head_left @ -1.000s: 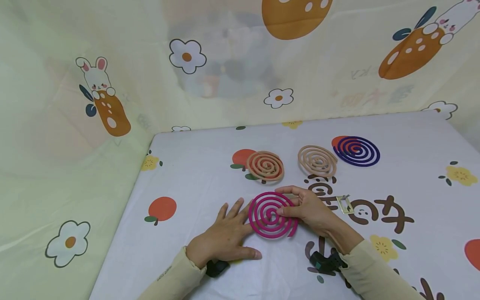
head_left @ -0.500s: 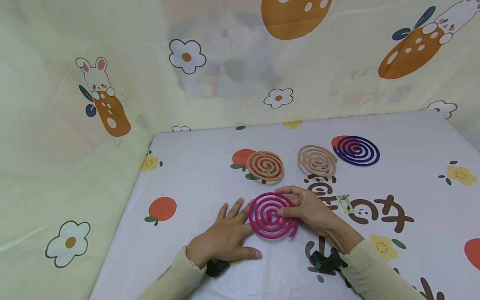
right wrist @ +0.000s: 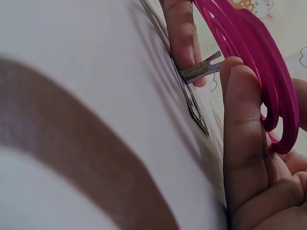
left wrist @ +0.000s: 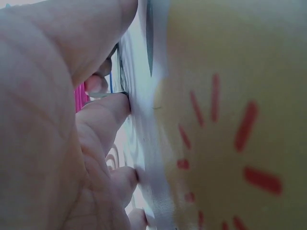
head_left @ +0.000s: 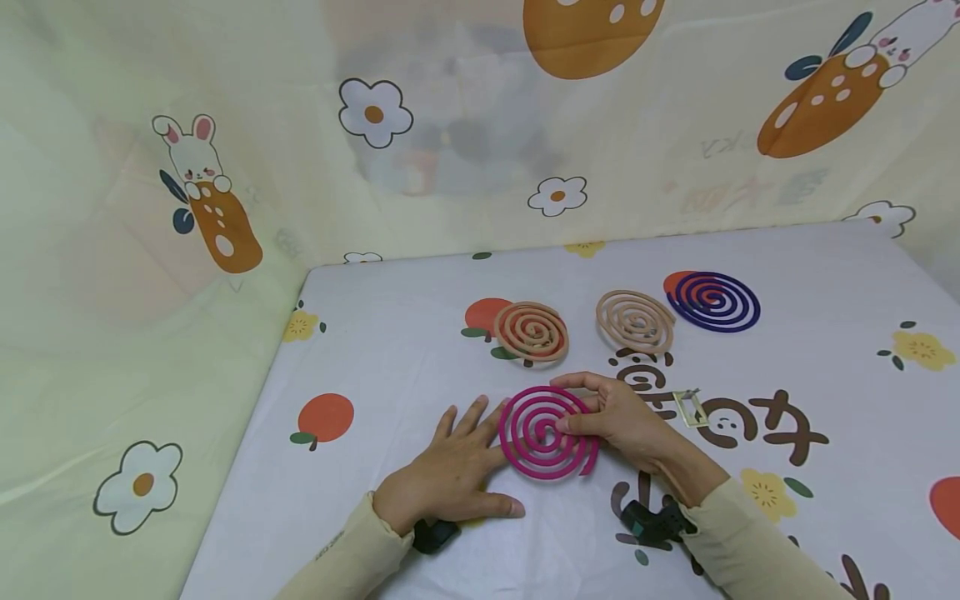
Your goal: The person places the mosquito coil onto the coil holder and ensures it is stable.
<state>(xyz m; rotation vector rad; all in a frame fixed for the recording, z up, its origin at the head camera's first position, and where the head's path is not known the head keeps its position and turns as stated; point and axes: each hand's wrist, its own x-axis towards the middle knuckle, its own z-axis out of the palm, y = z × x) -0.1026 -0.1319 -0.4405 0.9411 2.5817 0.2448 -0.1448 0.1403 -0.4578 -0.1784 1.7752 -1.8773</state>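
Note:
My right hand (head_left: 628, 427) holds a magenta mosquito coil (head_left: 546, 429) in the middle of the table, its thumb over the spiral near the center. Seen from the right wrist, the coil (right wrist: 261, 36) is raised at a slant off the cloth, beside the upright prong of a small metal coil stand (right wrist: 197, 72). The left hand (head_left: 450, 477) lies palm down with fingers spread, partly under the coil's left edge. One of its fingertips (right wrist: 184, 50) presses the stand's flat base. From above, the coil hides this stand.
Behind the hands lie two tan coils, one on the left (head_left: 534, 331) and one on the right (head_left: 637, 322), with a dark blue coil (head_left: 714, 302) beyond. Another metal stand (head_left: 681, 410) lies right of the right hand. A patterned curtain (head_left: 465, 150) hangs along the back and left.
The magenta coil has shifted very slightly to the right and toward me. Both hands stay nearly in place, and the other coils have not moved.

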